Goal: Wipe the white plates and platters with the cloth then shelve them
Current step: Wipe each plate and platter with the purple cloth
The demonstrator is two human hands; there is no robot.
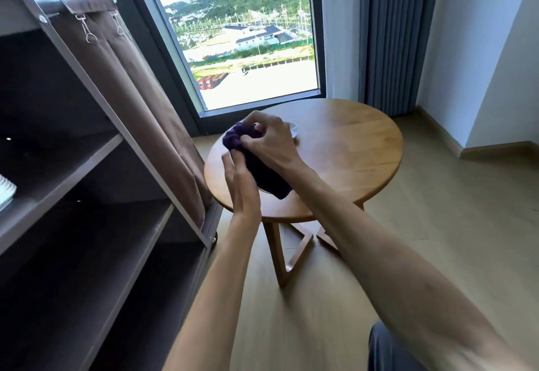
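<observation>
- The right hand grips a bunched purple cloth and holds it against a white plate above the round wooden bench.
- The left hand holds the plate's near edge, fingers curled (the plate is mostly hidden by the cloth and hands).
- A brown shelf stands to the left, with something white on one level.

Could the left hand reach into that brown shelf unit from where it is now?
Probably yes. The shelf unit stands open-fronted just left of the left hand, with nothing between them. But that hand now holds the white plate, and the right hand grips the purple cloth.
</observation>
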